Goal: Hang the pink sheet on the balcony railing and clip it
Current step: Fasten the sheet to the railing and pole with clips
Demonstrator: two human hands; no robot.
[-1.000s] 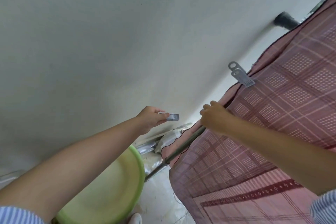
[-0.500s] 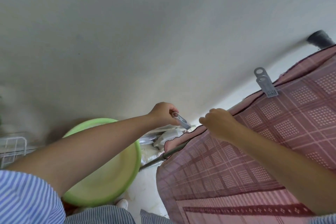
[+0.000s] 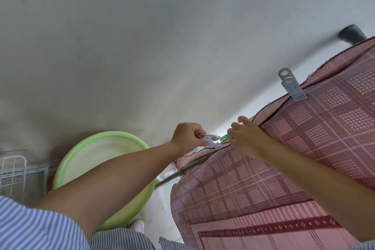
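The left hand (image 3: 187,135) pinched a grey clip (image 3: 211,141) while the right hand (image 3: 246,138) gripped the soft, limp pink sheet (image 3: 294,148) at its railing (image 3: 190,166) fold

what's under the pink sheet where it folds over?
A metal rail pokes out bare at the left end of the pink sheet. Further right the cloth covers it, so its run there is hidden.

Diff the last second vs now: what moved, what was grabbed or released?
The left hand carried its grey clip right, to the pink sheet edge beside the right hand. Nothing grabbed or released. The right hand still holds the sheet on the rail; the far clip stays on.
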